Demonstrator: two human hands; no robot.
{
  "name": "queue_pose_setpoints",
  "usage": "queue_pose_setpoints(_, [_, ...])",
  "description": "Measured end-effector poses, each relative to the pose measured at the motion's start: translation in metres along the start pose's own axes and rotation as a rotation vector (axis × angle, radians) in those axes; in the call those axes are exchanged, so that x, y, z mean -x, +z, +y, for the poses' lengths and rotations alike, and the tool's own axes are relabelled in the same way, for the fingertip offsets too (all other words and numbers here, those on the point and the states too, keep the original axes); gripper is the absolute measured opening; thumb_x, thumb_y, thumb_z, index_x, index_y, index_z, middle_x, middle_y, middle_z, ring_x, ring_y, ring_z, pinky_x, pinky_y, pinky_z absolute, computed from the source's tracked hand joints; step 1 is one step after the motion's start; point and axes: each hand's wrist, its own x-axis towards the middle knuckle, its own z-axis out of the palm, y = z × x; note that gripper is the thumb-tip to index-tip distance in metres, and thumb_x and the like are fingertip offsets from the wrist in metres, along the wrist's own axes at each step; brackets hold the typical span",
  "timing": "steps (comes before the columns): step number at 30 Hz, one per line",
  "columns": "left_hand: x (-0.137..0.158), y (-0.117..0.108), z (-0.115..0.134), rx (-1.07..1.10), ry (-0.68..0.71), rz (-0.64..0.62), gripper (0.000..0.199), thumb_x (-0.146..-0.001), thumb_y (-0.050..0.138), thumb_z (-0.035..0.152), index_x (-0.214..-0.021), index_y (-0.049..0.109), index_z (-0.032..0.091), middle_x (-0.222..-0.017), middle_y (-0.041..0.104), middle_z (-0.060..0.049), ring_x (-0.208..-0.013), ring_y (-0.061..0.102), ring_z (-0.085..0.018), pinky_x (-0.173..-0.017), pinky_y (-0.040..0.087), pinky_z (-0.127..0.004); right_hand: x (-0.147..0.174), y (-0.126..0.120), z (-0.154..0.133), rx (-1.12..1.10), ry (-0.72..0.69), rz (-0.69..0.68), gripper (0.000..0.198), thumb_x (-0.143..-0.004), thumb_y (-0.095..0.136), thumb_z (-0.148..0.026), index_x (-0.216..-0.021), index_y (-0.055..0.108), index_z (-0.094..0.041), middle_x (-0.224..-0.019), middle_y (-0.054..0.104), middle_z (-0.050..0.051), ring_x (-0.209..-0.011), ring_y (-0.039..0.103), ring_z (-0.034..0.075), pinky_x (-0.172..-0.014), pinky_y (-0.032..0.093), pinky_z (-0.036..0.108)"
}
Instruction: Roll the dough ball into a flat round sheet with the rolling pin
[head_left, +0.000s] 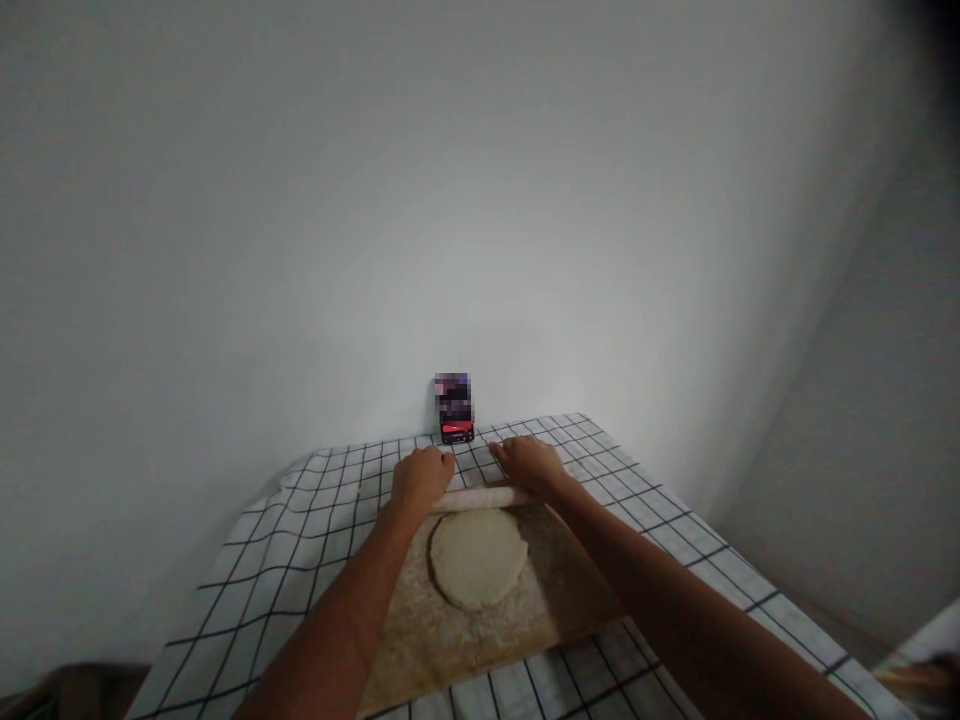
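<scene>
A pale rolling pin (pixel 484 498) lies crosswise at the far edge of a round, flattened sheet of dough (pixel 480 560). My left hand (pixel 422 477) is closed over the pin's left end. At its right end is my right hand (pixel 529 463), curled over the pin with the thumb side toward the middle. Under the dough is a floured wooden board (pixel 420 650). Both forearms reach forward over the board's sides, and the hands hide the pin's ends.
A checked white tablecloth (pixel 300 560) covers the table. A phone (pixel 455 410) with a lit, blurred screen leans upright against the white wall (pixel 480 200) behind. A brown object (pixel 82 690) shows low at the left, and another blurred item sits at the lower right corner.
</scene>
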Motion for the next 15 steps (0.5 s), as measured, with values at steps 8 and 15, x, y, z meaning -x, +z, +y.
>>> queue_pose_setpoints(8, [0.002,0.000,-0.003,-0.006,0.027,-0.031,0.045,-0.103,0.040,0.041,-0.104,0.080,0.018,-0.113,0.082,-0.017,-0.108,0.077,-0.029,-0.090,0.055,-0.037,-0.002,0.001,0.001,-0.003,0.002,0.010,0.057,-0.112,0.033,-0.050,-0.116,0.078,-0.016,-0.125,0.078,0.018,-0.117,0.073,0.028,-0.096,0.053,0.036])
queue_pose_setpoints(15, [0.019,0.006,-0.009,0.013,0.076,-0.038,0.041,-0.104,0.038,0.033,-0.112,0.076,0.019,-0.120,0.080,-0.015,-0.113,0.075,-0.028,-0.092,0.055,-0.037,0.036,-0.001,0.003,-0.010,-0.022,0.002,0.043,-0.110,0.039,-0.038,-0.119,0.075,-0.017,-0.129,0.075,0.018,-0.123,0.069,0.030,-0.099,0.054,0.043])
